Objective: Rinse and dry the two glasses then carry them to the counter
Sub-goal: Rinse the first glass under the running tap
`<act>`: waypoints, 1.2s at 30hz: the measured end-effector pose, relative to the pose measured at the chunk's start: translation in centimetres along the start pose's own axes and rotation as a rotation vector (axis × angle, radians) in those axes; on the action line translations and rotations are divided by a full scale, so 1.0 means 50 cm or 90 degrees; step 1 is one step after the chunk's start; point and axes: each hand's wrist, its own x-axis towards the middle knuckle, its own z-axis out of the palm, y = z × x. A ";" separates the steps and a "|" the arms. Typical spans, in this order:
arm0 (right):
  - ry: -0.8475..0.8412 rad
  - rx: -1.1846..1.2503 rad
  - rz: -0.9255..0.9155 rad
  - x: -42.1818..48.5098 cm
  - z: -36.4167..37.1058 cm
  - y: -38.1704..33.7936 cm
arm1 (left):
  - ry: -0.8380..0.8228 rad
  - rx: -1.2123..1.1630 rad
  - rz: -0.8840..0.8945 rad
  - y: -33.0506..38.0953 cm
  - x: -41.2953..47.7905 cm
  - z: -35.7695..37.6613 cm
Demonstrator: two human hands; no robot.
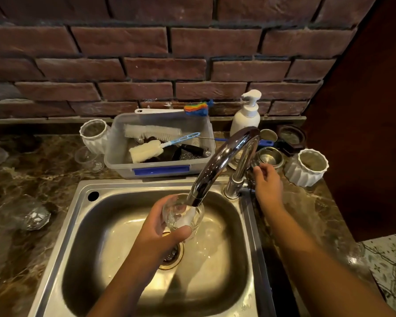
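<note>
My left hand (162, 229) grips a clear glass (183, 215) over the steel sink (82, 216), right under the spout of the chrome tap (217, 161). Water runs from the spout into the glass. My right hand (266, 181) reaches to the tap's handle (253, 163) at the right of the tap's base, fingers curled on it. A second clear glass (88, 159) stands on the marble counter to the left of the plastic tub.
A clear plastic tub (124, 154) of brushes stands behind the sink. A white soap pump bottle (246, 115), small metal cups (269, 156) and white ribbed pots (306, 168) stand around the tap. A faceted glass object (30, 215) lies on the counter at left. Brick wall behind.
</note>
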 end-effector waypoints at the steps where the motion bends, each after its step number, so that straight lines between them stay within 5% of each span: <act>1: -0.009 0.019 0.005 0.007 0.011 0.005 | 0.002 -0.003 -0.002 -0.002 0.002 -0.001; 6: 0.011 0.183 0.033 0.013 0.048 0.008 | -0.005 0.021 0.003 -0.004 0.008 0.008; 24: 0.164 0.109 0.122 0.018 0.081 -0.001 | 0.019 0.002 -0.025 -0.022 -0.031 0.007; 31: 0.155 0.131 0.159 0.016 0.082 0.002 | 0.019 -0.018 -0.028 -0.025 -0.045 0.004; 36: 0.102 0.171 0.082 -0.006 0.063 0.012 | 0.022 -0.031 -0.039 -0.027 -0.048 0.000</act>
